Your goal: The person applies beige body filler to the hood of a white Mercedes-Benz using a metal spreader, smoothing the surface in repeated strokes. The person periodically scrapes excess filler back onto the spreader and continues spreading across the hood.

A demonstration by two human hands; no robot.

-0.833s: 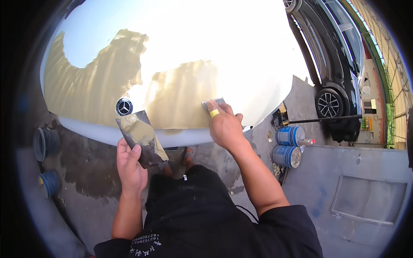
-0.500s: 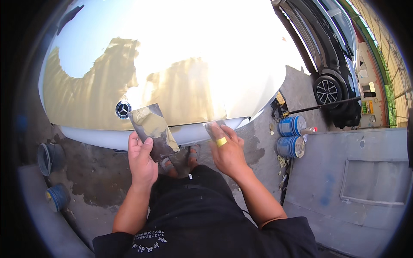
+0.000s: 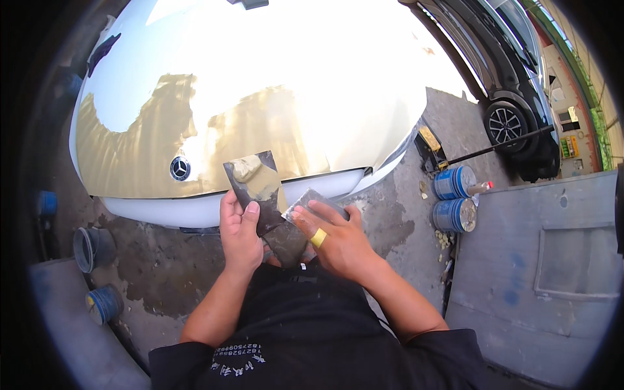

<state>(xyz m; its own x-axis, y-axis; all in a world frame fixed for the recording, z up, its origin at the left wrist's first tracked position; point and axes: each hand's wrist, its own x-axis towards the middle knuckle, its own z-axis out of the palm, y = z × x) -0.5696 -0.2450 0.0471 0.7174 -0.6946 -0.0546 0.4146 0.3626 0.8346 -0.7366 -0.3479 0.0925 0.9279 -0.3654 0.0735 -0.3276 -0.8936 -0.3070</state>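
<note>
My left hand is closed around the lower edge of a dark flat putty board, thumb on top. A thick lump and a smear of beige putty lie on its face. My right hand, with a yellow band round one finger, pinches a thin grey putty scraper. The scraper's left corner meets or overlaps the board's right edge; whether it touches cannot be told. Beyond both hands spreads a car hood, its front part coated beige and the rest in glare. A round emblem sits near its front edge.
Below the hood runs a white bumper. Two blue buckets stand on the right, beside a grey metal panel. At left are a grey bucket and a blue pail. A dark car is parked at far right.
My right hand has brought the scraper left and down to the board's edge. The board has turned more upright and shifted right. The whole view has shifted slightly.
</note>
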